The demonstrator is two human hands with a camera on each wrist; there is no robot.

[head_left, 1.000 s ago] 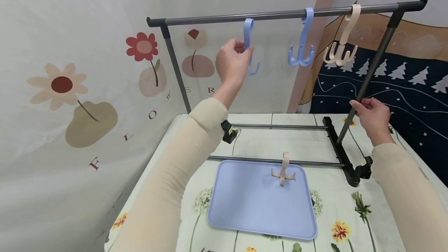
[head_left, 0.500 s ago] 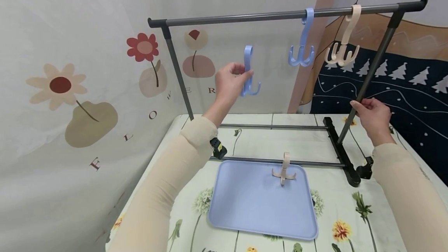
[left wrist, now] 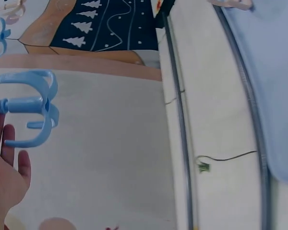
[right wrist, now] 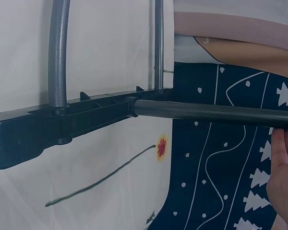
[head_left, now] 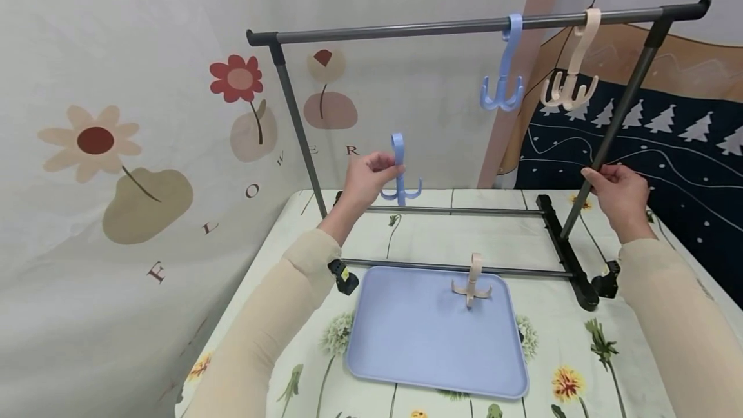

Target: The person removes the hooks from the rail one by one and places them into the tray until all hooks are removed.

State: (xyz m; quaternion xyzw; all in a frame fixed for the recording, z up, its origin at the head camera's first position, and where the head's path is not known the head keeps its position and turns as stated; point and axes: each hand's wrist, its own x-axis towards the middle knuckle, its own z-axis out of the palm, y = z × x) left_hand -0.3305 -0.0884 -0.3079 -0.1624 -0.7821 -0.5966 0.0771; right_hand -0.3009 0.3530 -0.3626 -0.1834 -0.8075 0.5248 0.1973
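My left hand [head_left: 367, 180] pinches a blue multi-prong hook [head_left: 400, 176] by its stem, below the rack's top bar and apart from it. In the left wrist view the curved prongs of this blue hook [left wrist: 31, 105] point away from the fingers. My right hand [head_left: 620, 195] holds the right post [head_left: 609, 128] of the dark clothes rack between thumb and fingers. On the top bar [head_left: 383, 31] hang another blue hook [head_left: 502, 69] and a beige hook [head_left: 574, 66], both toward the right end. A second beige hook [head_left: 473, 282] lies on the blue tray [head_left: 429, 340].
The rack's black foot [head_left: 565, 253] stands on the flower-print tablecloth [head_left: 325, 392], with two low crossbars [head_left: 453, 210] running left from it. A printed curtain [head_left: 116, 308] hangs behind and to the left. The tray lies in front of the near crossbar.
My left hand has lowered the blue hook from just under the top bar to well below it, moving slightly left. My right hand stays on the post.
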